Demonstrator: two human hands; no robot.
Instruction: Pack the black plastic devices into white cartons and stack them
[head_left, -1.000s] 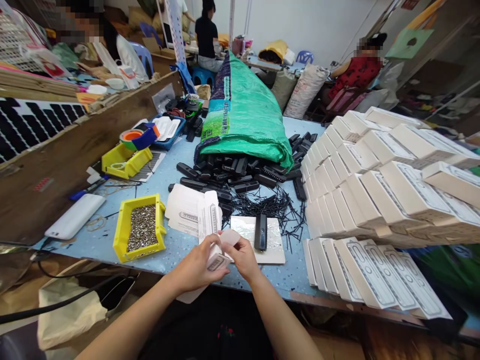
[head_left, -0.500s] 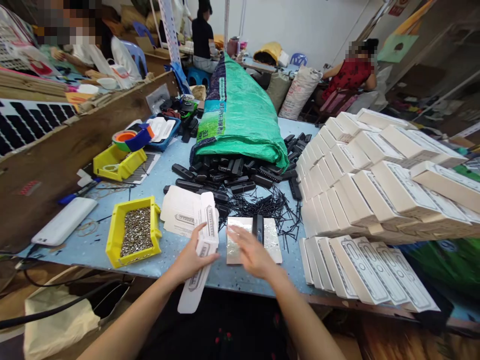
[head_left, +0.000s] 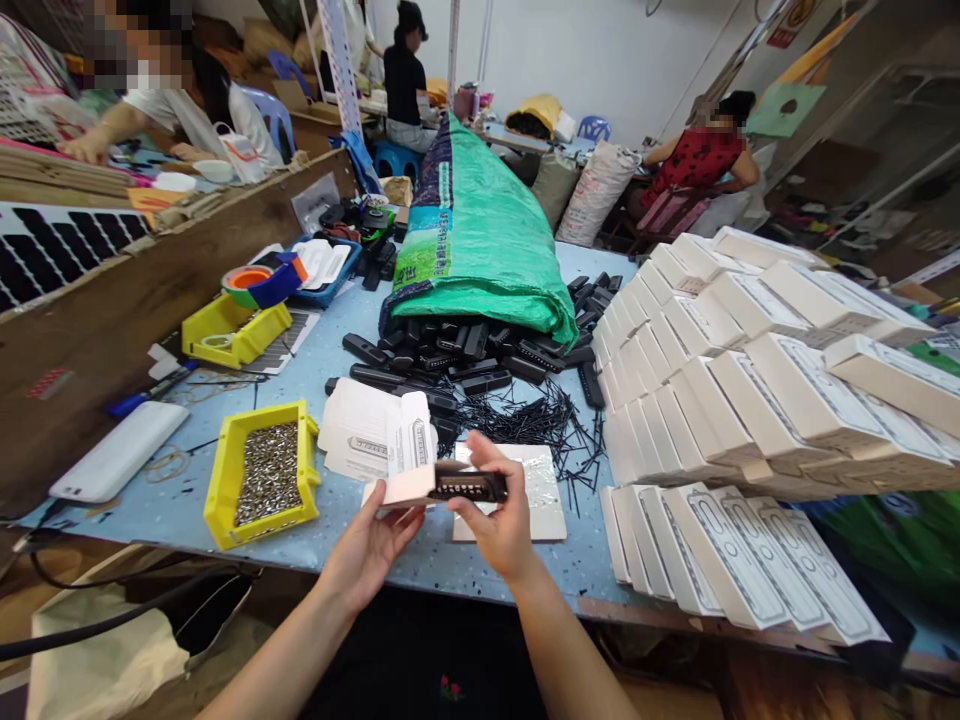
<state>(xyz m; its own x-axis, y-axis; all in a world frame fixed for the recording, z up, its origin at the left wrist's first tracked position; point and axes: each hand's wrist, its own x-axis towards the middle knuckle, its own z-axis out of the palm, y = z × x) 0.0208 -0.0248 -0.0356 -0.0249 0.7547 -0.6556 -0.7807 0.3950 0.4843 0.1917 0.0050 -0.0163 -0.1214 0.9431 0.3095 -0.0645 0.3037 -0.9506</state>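
My left hand (head_left: 371,545) is closed around a small white carton (head_left: 409,486), which lies roughly level above the front of the table. In my right hand (head_left: 504,515) is a long black plastic piece (head_left: 472,487) with a row of light marks along its side. Its left end meets the open end of the carton and seems partly inside. Below my right hand lies a shiny, film-covered pad (head_left: 545,500). Flat printed cartons (head_left: 356,430) rest just beyond my left hand.
Black plastic pieces (head_left: 484,360) spill from a green sack (head_left: 487,230), with thin black sticks (head_left: 517,425) in front. A yellow bin (head_left: 217,490) of small metal parts stands left, near a white power bank-like block (head_left: 120,452). Stacked white boxes (head_left: 697,400) fill the right. Other people sit beyond.
My right hand has picked up the black piece from the pad and brought it to the carton. My left hand has turned the carton from upright-pointing to sideways.
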